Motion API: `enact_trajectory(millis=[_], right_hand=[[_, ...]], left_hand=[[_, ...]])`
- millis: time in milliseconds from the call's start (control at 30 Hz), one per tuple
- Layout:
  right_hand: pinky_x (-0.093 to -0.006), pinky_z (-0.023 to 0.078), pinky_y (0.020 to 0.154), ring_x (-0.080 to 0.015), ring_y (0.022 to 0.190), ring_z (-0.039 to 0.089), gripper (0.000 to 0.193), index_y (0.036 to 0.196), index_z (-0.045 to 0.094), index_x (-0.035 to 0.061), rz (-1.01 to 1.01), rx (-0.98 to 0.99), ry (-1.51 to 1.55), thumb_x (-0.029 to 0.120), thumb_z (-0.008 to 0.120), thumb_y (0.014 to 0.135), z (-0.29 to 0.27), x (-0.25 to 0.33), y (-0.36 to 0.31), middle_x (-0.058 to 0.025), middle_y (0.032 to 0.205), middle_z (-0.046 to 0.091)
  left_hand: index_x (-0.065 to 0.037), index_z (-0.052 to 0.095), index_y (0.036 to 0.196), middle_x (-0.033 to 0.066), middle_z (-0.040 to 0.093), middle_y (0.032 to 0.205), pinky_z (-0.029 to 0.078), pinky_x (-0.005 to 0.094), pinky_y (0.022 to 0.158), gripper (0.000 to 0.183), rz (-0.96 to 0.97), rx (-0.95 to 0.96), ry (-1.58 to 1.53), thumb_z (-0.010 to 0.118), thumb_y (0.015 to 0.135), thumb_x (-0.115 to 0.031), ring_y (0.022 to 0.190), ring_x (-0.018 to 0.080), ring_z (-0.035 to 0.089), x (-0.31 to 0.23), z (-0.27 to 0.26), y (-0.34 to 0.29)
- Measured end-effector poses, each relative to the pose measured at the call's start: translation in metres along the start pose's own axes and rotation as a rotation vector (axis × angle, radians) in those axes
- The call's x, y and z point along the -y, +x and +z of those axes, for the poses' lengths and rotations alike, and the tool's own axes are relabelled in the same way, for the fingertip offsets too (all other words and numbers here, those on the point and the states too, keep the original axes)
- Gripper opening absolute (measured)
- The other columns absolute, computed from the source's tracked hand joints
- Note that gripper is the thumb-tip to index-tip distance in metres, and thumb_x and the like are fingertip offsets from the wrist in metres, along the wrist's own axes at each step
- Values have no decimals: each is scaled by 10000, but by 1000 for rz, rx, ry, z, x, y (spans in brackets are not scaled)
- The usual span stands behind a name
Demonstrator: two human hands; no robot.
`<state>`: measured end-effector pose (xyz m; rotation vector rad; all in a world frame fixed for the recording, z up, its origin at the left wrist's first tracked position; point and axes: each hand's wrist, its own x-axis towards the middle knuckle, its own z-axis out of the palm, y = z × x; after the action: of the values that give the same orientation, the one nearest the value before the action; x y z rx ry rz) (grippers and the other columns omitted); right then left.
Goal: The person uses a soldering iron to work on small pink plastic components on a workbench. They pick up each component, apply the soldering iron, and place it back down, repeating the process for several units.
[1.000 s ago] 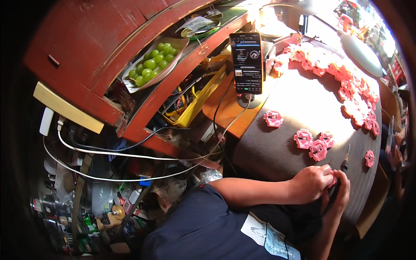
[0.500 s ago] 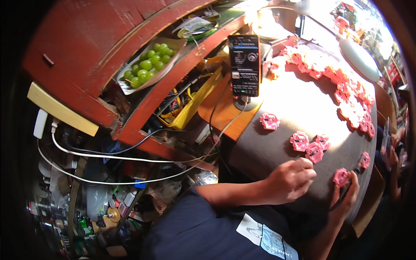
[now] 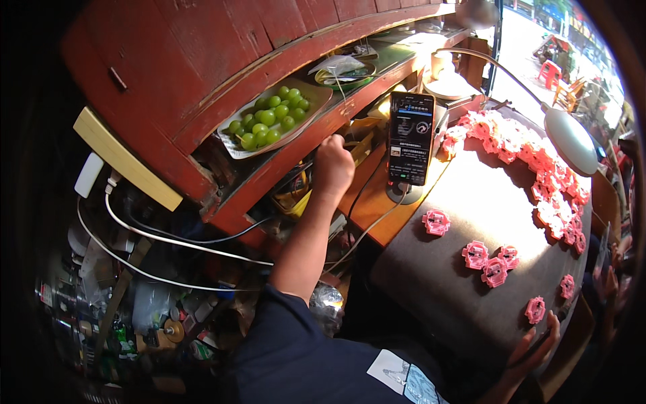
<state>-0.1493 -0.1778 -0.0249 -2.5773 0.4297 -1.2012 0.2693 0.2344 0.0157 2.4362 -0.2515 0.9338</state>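
My left hand [image 3: 334,166] is raised over the yellow tray [image 3: 300,205] under the red cabinet shelf, its fingers curled closed. Whatever they hold, if anything, is hidden. Low on the right, my right hand [image 3: 535,349] is wrapped round a slim black tool whose kind I cannot make out. Just above that hand lies a pink plastic part [image 3: 535,310], apart from the fingers. Another pink part [image 3: 567,286] lies near the table's right edge. Three more pink parts [image 3: 494,272] sit grouped mid-table, and a single pink part [image 3: 436,222] lies farther left.
A phone [image 3: 410,138] stands on a holder behind the dark table mat [image 3: 431,283]. Many pink parts [image 3: 552,182] form a curved heap at the far right, beneath a lamp [image 3: 570,143]. Green grapes [image 3: 269,118] fill a dish on the shelf. Cables hang by a power strip [image 3: 128,158].
My left hand has moved from beside the grouped pink parts up and left to the shelf. My right hand has drawn back from the nearest pink part. The view has shifted.
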Motion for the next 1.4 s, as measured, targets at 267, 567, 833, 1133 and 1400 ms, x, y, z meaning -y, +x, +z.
enact_trajectory(millis=[267, 567, 833, 1133, 1400], right_hand=[[-453, 461, 1123, -359, 1246, 636, 446, 1436, 553, -59, -38, 6, 48, 96, 557, 1019, 2, -5, -4, -223, 1331, 656], [-460, 480, 1095, -368, 1209, 646, 432, 1432, 552, -57, -25, -21, 107, 63, 547, 1018, 8, -8, -10, -221, 1299, 657], [-455, 495, 1053, -361, 1168, 654, 426, 1424, 566, -43, -10, -1, 16, 56, 553, 1010, 1, -2, -7, -214, 1264, 663], [-455, 498, 1046, -373, 1159, 656, 437, 1424, 566, -43, -21, 8, 32, 50, 560, 997, 2, 3, -5, -214, 1253, 664], [-452, 496, 1048, -376, 1156, 657, 433, 1415, 574, -44, -18, 6, 17, 54, 564, 993, 1, 3, -6, -215, 1254, 665]], left_hand=[[38, 593, 1377, 355, 600, 1382, 430, 571, 1150, 465, 190, 115, -38, 492, 923, 58, 1331, 507, 553, 28, 50, 39], [-8, 687, 1036, 242, 718, 1079, 523, 532, 940, 130, 332, -232, 105, 610, 1013, -110, 1003, 457, 672, 62, 84, 61], [2, 715, 966, 278, 706, 940, 531, 482, 884, 121, 112, 311, -38, 598, 953, -24, 954, 390, 712, 56, 87, 84], [30, 688, 952, 241, 718, 990, 527, 446, 882, 198, 184, 414, -491, 505, 991, -36, 944, 295, 683, 56, 97, 95], [36, 671, 928, 222, 713, 987, 525, 445, 887, 246, -108, 534, -587, 466, 1013, -70, 946, 274, 669, 32, 97, 102]])
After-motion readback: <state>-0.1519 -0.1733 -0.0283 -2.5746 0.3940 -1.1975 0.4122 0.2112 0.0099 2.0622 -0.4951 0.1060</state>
